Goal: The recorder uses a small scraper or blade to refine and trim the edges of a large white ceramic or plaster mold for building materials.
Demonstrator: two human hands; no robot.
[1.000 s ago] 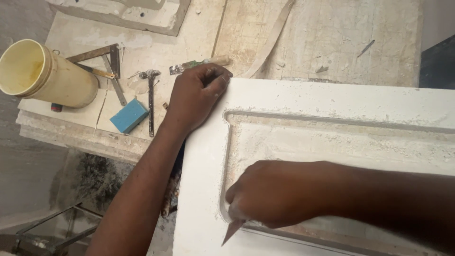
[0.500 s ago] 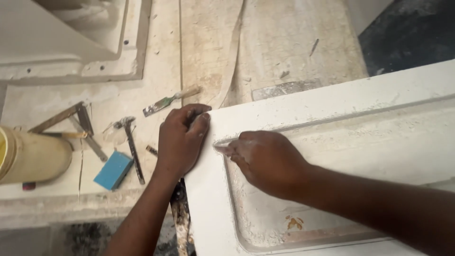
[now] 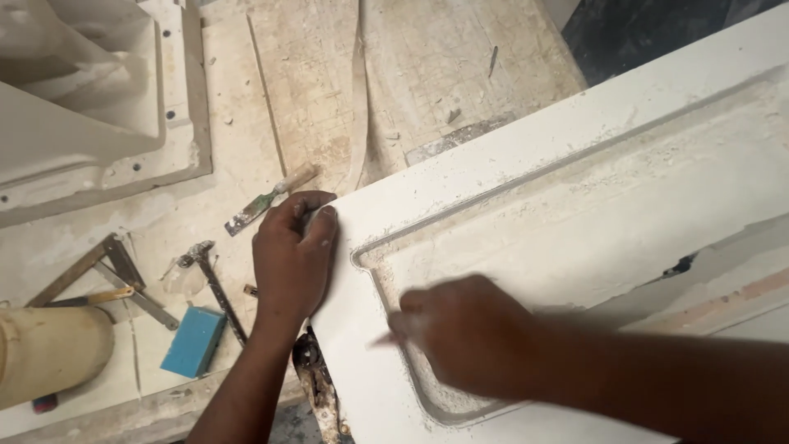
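The left hand point(image 3: 292, 251) lies curled over the corner of the white panel point(image 3: 575, 189), fingers closed on its edge. The right hand point(image 3: 464, 333) is blurred, closed around a thin tool whose tip point(image 3: 380, 339) shows beside the groove point(image 3: 386, 288) on the panel — what tool, I cannot tell. Off the panel's corner, on the dusty surface point(image 3: 312, 99), lie a chisel point(image 3: 267, 201), a hammer point(image 3: 209, 275), a blue block point(image 3: 193, 341), a square point(image 3: 107, 267) and — farthest out — a cream tube point(image 3: 49, 353).
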